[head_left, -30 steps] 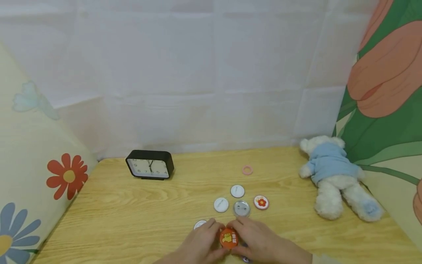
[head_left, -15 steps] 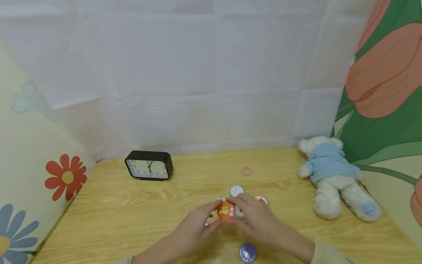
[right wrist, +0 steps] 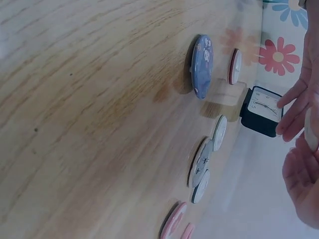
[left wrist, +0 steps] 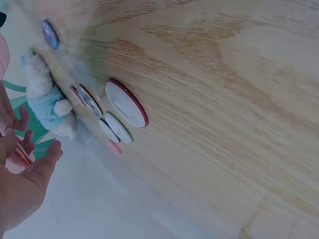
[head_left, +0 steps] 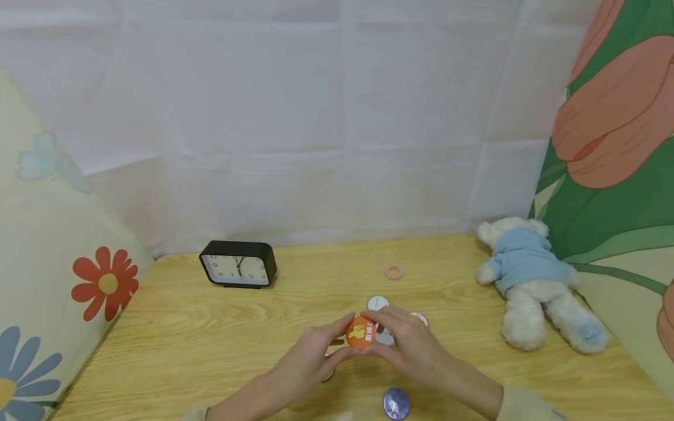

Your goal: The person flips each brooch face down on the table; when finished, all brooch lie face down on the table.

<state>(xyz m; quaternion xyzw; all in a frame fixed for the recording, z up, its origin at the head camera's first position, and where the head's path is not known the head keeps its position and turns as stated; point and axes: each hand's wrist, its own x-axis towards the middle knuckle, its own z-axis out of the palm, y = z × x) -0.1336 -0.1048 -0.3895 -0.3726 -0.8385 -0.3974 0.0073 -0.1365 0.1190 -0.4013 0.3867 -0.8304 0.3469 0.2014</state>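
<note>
Both hands hold an orange-red button badge (head_left: 360, 332) with a yellow thumbs-up, its face toward the head camera. My left hand (head_left: 305, 359) pinches its left edge between thumb and fingers, and my right hand (head_left: 418, 348) pinches the right edge. The left wrist view shows the badge edge-on (left wrist: 23, 153), raised off the table. A purple badge (head_left: 396, 403) lies nearer the front. Beyond the hands are a white-backed badge (head_left: 377, 302), a silver-backed badge (head_left: 386, 337) and a flower badge (head_left: 420, 318), the last two partly hidden by my right hand.
Another white-backed badge (left wrist: 126, 103) lies below my left hand. A pink ring (head_left: 394, 272) sits farther back on the wooden table (head_left: 174, 339). A black alarm clock (head_left: 238, 264) stands at the back left; a teddy bear (head_left: 532, 280) in blue lies at the right.
Both hands have moved away from the table's front with the orange-red badge, which uncovers the purple badge and covers parts of those behind. In the last half second they barely moved.
</note>
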